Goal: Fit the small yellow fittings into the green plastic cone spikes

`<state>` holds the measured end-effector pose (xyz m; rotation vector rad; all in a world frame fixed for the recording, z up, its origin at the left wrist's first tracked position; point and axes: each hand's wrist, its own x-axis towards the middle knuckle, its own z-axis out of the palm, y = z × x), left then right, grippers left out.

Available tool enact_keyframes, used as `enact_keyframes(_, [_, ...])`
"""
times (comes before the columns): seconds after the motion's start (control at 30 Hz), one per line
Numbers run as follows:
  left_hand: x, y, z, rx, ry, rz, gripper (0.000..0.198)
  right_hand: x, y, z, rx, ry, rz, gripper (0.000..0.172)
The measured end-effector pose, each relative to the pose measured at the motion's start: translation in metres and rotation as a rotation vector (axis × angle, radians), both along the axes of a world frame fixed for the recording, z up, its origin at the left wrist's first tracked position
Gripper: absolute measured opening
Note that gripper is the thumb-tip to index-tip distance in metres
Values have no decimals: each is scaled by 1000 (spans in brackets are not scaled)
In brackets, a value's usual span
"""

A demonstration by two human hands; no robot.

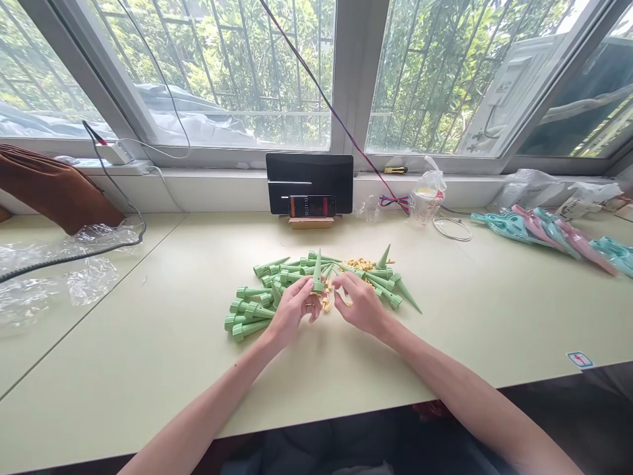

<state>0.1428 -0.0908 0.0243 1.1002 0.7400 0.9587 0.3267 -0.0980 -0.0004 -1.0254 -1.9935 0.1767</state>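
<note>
My left hand grips a green plastic watering spike, its tip pointing up and its wide ribbed end in the fingers. Just to its right, my right hand has thumb and forefinger pinched together; whatever is between them is too small to make out. Many more green spikes lie in a heap around both hands, mostly on their sides. One spike on the far right of the heap stands tip up. Behind the right hand is a pile of small yellow parts, with a few more between the hands.
A phone on a small cardboard stand leans before a black tablet. Bagged cup and coiled white cable sit to the right, near pink and teal hangers. Brown bag and clear plastic wrap lie left.
</note>
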Motion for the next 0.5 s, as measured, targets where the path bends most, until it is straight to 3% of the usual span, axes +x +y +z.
enact_keyframes(0.5, [0, 0, 0, 64, 5, 116, 30, -5, -5, -2, -88, -228, 146, 20])
